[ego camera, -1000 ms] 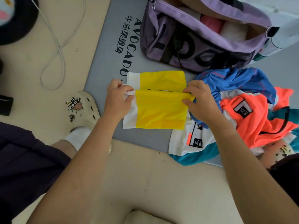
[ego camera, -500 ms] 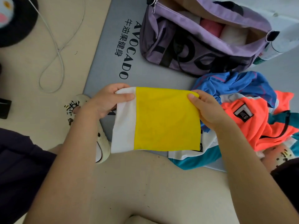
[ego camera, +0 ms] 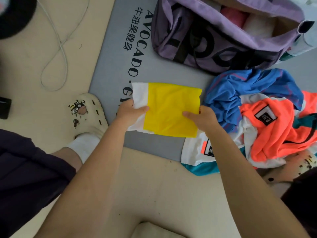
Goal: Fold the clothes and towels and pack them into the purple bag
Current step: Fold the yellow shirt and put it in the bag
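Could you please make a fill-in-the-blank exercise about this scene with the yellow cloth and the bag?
1. Both hands, left hand and right hand, hold the folded ____ and white cloth.
2. The open bag on the grey mat is ____ in colour.
3. Inside the bag lies a rolled ____ towel beside a white one.
4. On the unfolded pile, the orange garment lies nearer the person than the ____ one.

Missing words: yellow; purple; pink; blue

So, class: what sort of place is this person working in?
Probably a home floor, perhaps a workout corner: a grey exercise mat printed AVOCADO, a purple bag, loose clothes and a slipper.
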Demonstrator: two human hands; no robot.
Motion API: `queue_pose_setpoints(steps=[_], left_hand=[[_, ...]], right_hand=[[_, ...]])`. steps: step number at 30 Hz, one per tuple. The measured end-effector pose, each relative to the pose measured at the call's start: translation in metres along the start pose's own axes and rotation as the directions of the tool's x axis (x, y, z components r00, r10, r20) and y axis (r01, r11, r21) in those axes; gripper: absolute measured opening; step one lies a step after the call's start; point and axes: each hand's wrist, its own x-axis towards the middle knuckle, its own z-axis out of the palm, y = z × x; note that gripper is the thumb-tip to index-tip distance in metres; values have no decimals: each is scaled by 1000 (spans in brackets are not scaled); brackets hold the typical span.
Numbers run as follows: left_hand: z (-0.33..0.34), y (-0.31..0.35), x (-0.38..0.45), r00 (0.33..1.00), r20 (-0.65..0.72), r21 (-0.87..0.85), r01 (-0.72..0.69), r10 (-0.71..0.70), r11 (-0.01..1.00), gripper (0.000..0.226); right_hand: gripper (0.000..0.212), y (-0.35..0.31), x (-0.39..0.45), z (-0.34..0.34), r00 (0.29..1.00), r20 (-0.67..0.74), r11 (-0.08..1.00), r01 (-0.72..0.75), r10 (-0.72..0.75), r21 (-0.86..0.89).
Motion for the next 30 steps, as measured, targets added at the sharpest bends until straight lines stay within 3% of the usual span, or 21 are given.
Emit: queue_pose_setpoints(steps=[2,6,9,11,13,15,20,21,23,25,26,28,30], left_hand=[[4,1,-3,993,-106,-121,-62,49,991,31],[14,-14,-20,943,-327,-21,-78,67,997,29],[32,-23,-44,843,-526,-150,41,-115,988,40],[48,-21,-56,837,-411,-316,242,-362,917,42],[63,-12,-68,829,-85,-520,436,-553,734,48],[73,-5,-72,824,99,-678,467,-558,568,47],[76,-2,-65,881,88,-778,352,-465,520,27],[74,-4,-64,886,94,-750,363,-454,553,26],[66,-7,-63,895,71,-567,400,-441,720,28],[53,-3,-61,920,46,-188,392,-390,901,46],[47,1,-59,941,29,23,337,-337,941,58],[39,14,-52,978,-153,252,179,-143,951,64],[32,34,-46,905,-423,257,70,47,964,50]], right_hand=[[26,2,-5,-2,995,-82,987,61,-49,150],[28,8,-17,4,958,-277,995,85,-67,51],[37,17,-35,19,879,-465,993,113,-111,-25],[34,24,-44,30,879,-475,996,67,-31,59],[34,29,-48,39,918,-370,973,-58,140,224],[32,32,-48,42,927,-298,942,-131,227,310],[11,39,-47,28,959,-243,952,-71,147,297],[12,40,-46,23,969,-204,965,-86,139,249],[19,38,-44,12,983,-138,990,-111,123,86],[31,35,-42,4,981,-192,994,-59,42,-87],[37,32,-41,1,967,-253,990,-1,-34,-140],[48,23,-39,-1,924,-342,979,122,-172,-164],[51,11,-35,0,904,-375,978,179,-206,-105]])
